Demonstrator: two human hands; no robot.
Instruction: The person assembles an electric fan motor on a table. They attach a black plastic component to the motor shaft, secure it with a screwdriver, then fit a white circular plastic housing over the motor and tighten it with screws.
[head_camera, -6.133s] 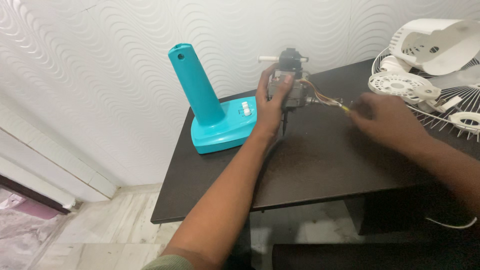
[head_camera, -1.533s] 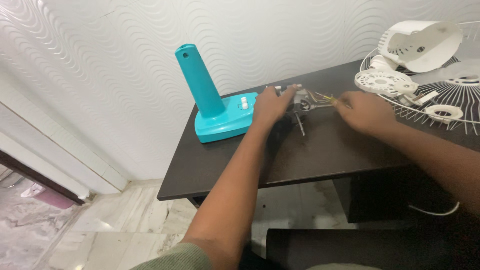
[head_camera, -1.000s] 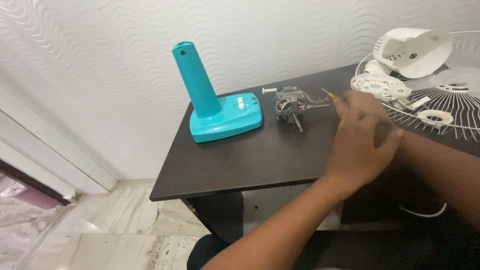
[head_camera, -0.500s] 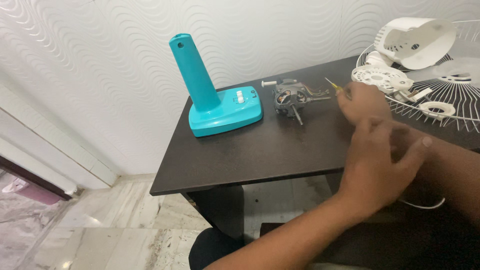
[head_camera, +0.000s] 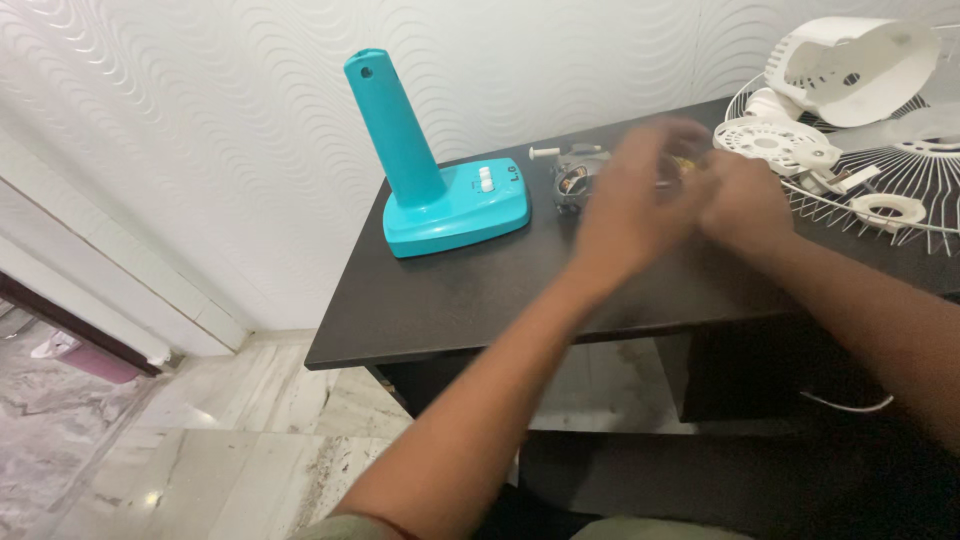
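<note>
My left hand (head_camera: 628, 215), blurred, hovers above the dark rectangular counter (head_camera: 470, 290) with fingers loosely spread, its grip closed on nothing. Just beside it, my right hand (head_camera: 740, 205) rests over the counter; a small yellow-tipped object shows at its fingertips, but whether that grip is closed on it I cannot tell. Beyond the left hand, partly hidden, the small grey metal fan motor (head_camera: 572, 180) with a white shaft lies on the counter. To its left stands the turquoise plastic fan base (head_camera: 440, 195) with an upright column. Farther right lie the white wire fan guard (head_camera: 900, 180) and the white plastic motor housing (head_camera: 860, 65).
</note>
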